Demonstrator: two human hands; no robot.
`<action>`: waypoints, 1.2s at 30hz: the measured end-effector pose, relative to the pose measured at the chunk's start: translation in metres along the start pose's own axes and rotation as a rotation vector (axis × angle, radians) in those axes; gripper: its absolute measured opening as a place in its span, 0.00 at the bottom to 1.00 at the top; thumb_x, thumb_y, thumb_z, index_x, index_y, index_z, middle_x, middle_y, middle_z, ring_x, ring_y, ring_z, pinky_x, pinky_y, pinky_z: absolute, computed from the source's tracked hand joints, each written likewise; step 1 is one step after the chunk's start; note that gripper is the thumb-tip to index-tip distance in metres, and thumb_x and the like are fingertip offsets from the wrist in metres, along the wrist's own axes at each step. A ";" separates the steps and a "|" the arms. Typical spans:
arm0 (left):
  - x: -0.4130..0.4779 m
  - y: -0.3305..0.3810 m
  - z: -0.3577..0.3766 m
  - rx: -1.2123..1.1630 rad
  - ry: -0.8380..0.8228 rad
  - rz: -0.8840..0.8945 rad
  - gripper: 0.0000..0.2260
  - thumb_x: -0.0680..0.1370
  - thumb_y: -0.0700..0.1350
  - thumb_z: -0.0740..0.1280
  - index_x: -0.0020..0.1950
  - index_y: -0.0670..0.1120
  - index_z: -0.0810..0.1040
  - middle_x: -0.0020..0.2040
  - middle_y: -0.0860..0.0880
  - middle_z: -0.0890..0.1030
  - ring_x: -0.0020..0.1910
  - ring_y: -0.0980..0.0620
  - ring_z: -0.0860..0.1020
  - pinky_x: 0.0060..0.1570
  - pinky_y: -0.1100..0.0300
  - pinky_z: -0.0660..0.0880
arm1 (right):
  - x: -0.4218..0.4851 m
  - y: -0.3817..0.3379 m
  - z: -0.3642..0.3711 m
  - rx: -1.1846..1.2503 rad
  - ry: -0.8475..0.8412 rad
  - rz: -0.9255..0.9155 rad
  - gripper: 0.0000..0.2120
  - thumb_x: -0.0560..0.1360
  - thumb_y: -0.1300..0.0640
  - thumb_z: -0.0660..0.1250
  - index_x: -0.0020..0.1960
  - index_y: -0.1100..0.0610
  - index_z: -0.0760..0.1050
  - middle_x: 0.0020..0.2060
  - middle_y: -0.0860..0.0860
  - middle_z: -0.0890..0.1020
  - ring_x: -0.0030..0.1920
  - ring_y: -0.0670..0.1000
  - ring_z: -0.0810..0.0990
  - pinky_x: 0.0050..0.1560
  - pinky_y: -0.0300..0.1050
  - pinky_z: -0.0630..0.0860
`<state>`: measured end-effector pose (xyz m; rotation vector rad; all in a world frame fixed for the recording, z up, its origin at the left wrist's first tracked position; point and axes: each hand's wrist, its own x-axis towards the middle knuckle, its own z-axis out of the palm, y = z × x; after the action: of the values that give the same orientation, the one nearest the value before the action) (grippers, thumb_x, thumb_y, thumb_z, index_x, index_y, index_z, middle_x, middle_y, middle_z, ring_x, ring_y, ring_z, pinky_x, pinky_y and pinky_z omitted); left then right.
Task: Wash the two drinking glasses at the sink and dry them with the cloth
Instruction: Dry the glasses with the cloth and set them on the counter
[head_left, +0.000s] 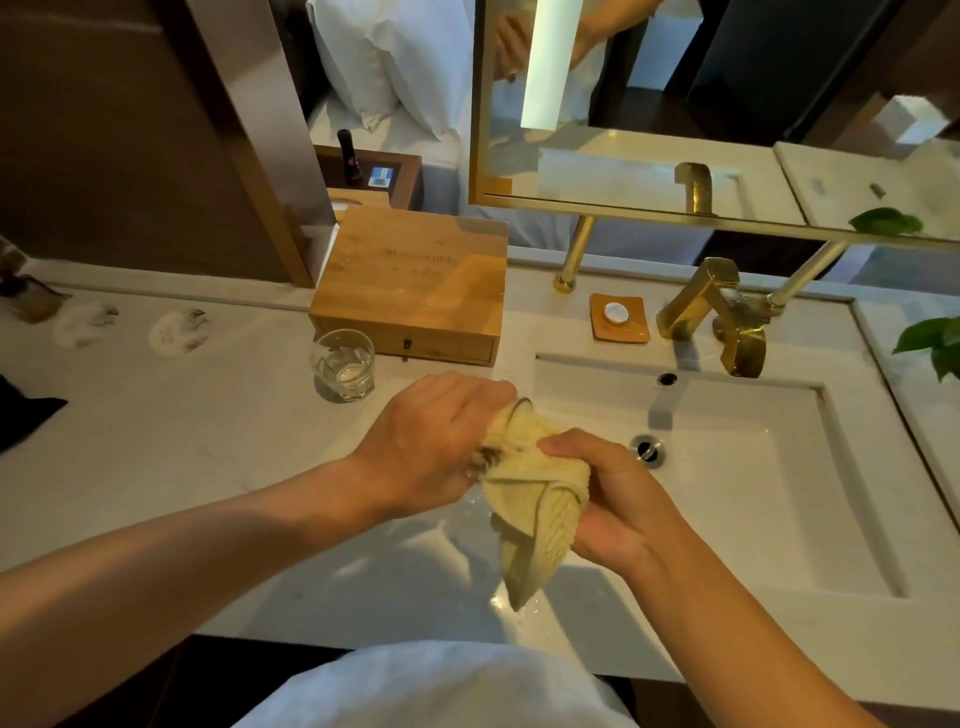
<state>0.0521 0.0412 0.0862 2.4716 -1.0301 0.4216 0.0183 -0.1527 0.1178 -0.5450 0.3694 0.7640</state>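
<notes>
Left hand (431, 436) curled over the top of a glass (480, 465), nearly all of it hidden, only a glint of its base showing under the palm; right hand (618, 499) closed around the yellow cloth (530, 499), pressing it over and seemingly into that glass. Held in the air above the table (208, 467) edge, just left of the sink (753, 467), not resting on anything. Second glass (343, 371) standing upright on the table, well apart to the left, in front of the wooden box (415, 280); whether dry or wet, cannot tell. Drying of one glass apparently under way, roughly halfway through the task by that reading. Main risk: wet glass slipping out of the left hand while twisted against the cloth, then striking the hard table or the basin rim. Water drops visible on the table below, so a slick landing spot too. Also possible: too much push from the right hand inside a thin wall, cracking it. Loose tail of cloth hanging down, likely to drag through the puddle and get wetter. Firm hold and gentle turning probably called for.
</notes>
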 end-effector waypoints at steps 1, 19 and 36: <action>-0.001 -0.003 -0.002 -0.093 0.015 -0.126 0.25 0.68 0.45 0.78 0.63 0.45 0.75 0.51 0.48 0.81 0.47 0.46 0.80 0.42 0.48 0.78 | -0.002 -0.004 -0.002 0.033 -0.017 -0.040 0.28 0.54 0.69 0.80 0.54 0.69 0.82 0.49 0.65 0.82 0.46 0.62 0.84 0.49 0.56 0.82; 0.020 0.009 0.001 -1.601 0.222 -1.037 0.30 0.66 0.42 0.79 0.66 0.39 0.76 0.57 0.34 0.81 0.48 0.44 0.84 0.48 0.49 0.82 | 0.020 0.006 0.031 -0.559 0.183 -0.612 0.26 0.71 0.62 0.61 0.68 0.51 0.76 0.64 0.55 0.81 0.64 0.56 0.79 0.66 0.58 0.74; 0.031 0.032 0.005 -1.582 0.436 -1.095 0.33 0.62 0.44 0.81 0.65 0.40 0.75 0.57 0.39 0.84 0.54 0.45 0.84 0.50 0.54 0.80 | 0.014 0.025 0.048 -0.942 0.312 -0.641 0.21 0.83 0.42 0.52 0.76 0.37 0.61 0.75 0.40 0.67 0.73 0.40 0.67 0.76 0.47 0.63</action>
<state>0.0506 0.0003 0.1032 1.0363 0.3056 -0.2090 0.0154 -0.1024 0.1408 -1.5903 0.0765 0.1779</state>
